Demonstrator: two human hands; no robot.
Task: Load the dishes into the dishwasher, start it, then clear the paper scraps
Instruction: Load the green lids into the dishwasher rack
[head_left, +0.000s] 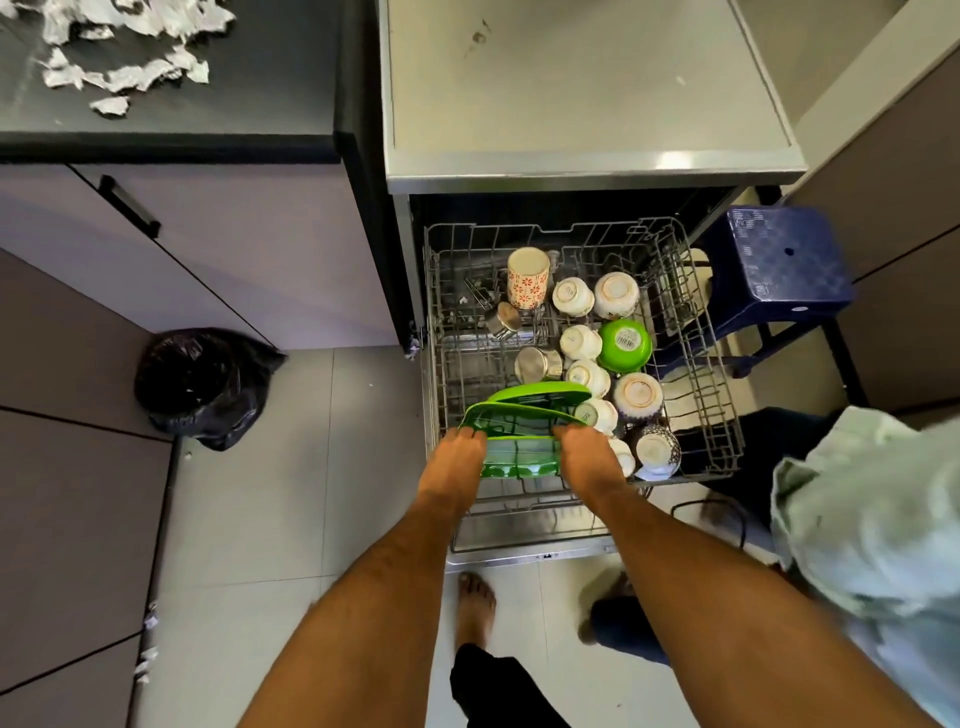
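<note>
The dishwasher's wire rack (722, 410) is pulled out over the open door (524, 553). Several upturned cups and bowls fill its right half, among them a green bowl (625, 345) and a flower-patterned mug (528, 276). Green plastic plates (522, 418) stand on edge at the rack's front left. My left hand (457, 460) grips the front plate's left rim and my right hand (584, 454) grips its right rim. Torn paper scraps (127, 78) lie on the black counter at the top left.
A black bin bag (202, 387) sits on the floor left of the dishwasher. A blue plastic stool (779, 265) stands right of the rack. A light cloth (872, 519) fills the right edge. My bare foot (475, 605) stands before the door; more scraps (148, 649) lie along the cabinet base.
</note>
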